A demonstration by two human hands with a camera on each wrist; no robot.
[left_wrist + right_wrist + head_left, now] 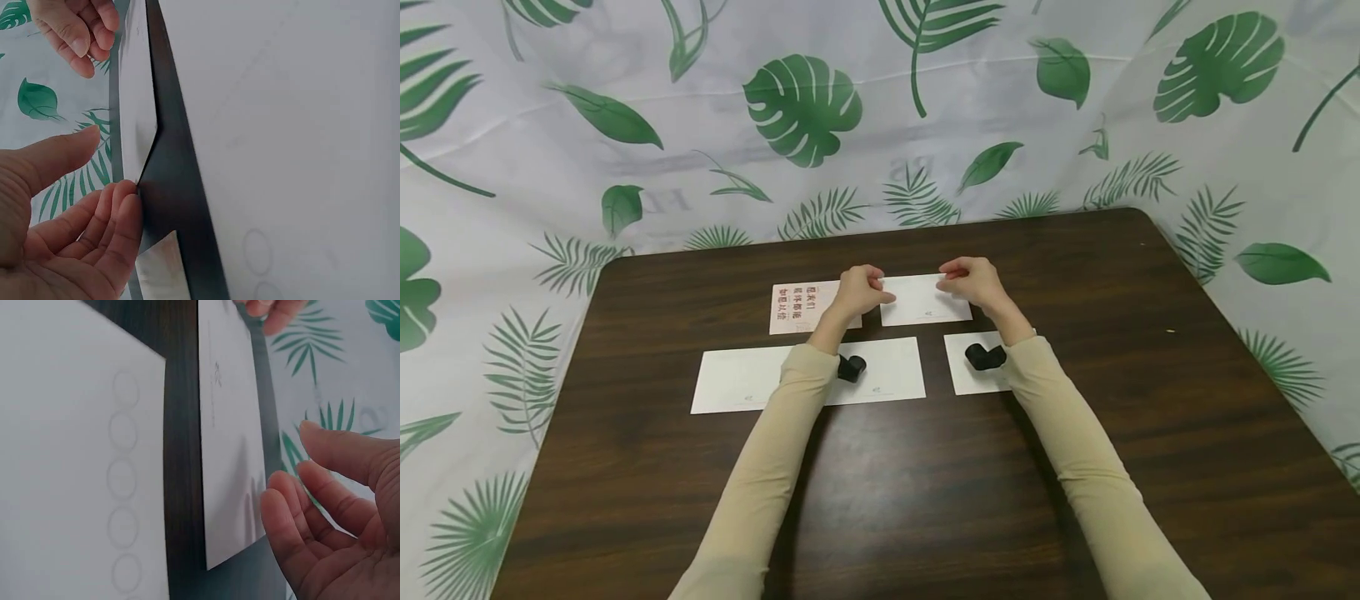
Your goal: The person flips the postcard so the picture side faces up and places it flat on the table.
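A white postcard (pixel 917 310) lies flat in the back row, between both hands. At its left end, the left hand (pixel 859 292) has its fingertips at the card's edge. In the left wrist view the left thumb (pixel 69 156) stands apart from the fingers, with nothing between. Over the card's right end is the right hand (pixel 973 282), its fingers loosely bent. The right wrist view shows its thumb (pixel 340 447) apart from the fingers, with nothing pinched. Partly behind the left hand lies a pale pink card (pixel 793 310) with red printed characters.
Nearer the person, white cards (pixel 730 379) form a wide strip under the left forearm, which hides their middle. Another white postcard (pixel 962 379) lies partly under the right forearm. Black wrist cameras (pixel 981 357) sit on the arms. A leaf-patterned cloth (pixel 700 167) hangs behind the dark wooden table (pixel 1150 333).
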